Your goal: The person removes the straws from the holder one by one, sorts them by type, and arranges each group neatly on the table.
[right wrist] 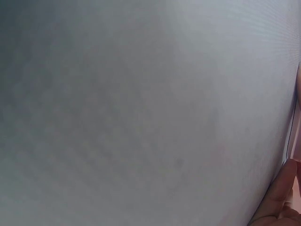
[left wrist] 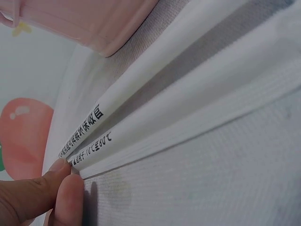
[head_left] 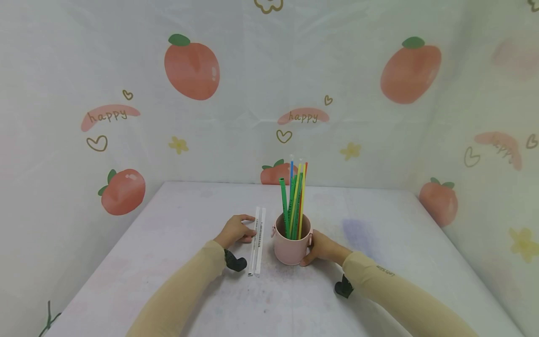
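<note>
A small pink bucket (head_left: 290,252) stands upright on the table, with several green, yellow, blue and red wrapped straws (head_left: 294,201) leaning inside. My right hand (head_left: 322,246) grips its right side, thumb low at the front; only part of this hand shows at the edge of the right wrist view. Two white paper-wrapped straws (head_left: 260,243) with black print lie side by side left of the bucket. Against the nearer one's left edge rest fingertips of my left hand (head_left: 236,230). In the left wrist view, two fingertips (left wrist: 69,195) meet the wrapper (left wrist: 136,125).
A pale cloth covers the table (head_left: 193,206). Behind it hangs a white backdrop (head_left: 244,70) printed with red fruit and flowers. Dark straps circle both wrists. At the lower left edge a thin green cord (head_left: 49,320) shows.
</note>
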`<state>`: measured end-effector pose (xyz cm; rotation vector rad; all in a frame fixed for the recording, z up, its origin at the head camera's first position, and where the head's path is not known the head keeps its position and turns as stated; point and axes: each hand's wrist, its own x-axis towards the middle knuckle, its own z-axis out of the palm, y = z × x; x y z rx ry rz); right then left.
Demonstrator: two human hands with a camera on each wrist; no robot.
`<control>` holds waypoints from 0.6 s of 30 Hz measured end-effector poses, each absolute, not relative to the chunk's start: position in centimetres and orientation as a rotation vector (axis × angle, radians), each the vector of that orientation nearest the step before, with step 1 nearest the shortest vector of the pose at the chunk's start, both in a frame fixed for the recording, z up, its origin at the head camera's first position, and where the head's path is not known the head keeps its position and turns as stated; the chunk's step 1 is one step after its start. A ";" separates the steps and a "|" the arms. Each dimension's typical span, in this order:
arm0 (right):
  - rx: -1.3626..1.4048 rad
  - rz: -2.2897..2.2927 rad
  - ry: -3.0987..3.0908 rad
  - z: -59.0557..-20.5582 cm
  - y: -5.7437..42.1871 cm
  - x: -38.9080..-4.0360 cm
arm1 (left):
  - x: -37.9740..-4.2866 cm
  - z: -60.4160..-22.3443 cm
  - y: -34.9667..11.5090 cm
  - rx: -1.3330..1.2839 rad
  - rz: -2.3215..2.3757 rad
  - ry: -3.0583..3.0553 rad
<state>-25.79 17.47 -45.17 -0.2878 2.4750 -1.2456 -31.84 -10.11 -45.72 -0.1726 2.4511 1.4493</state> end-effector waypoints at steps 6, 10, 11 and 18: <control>-0.282 -1.245 2.471 -45.2 17.4 -25.9 | -31.7 -45.7 -10.1 -0.160 1.447 2.455; -0.251 -1.249 2.468 -45.2 17.3 -26.0 | -31.5 -45.4 -10.1 -0.152 1.441 2.459; -0.248 -1.251 2.466 -45.2 17.3 -26.0 | -31.5 -45.4 -10.1 -0.147 1.439 2.459; -0.248 -1.244 2.475 -45.2 17.3 -25.8 | -31.5 -45.5 -10.2 -0.159 1.462 2.441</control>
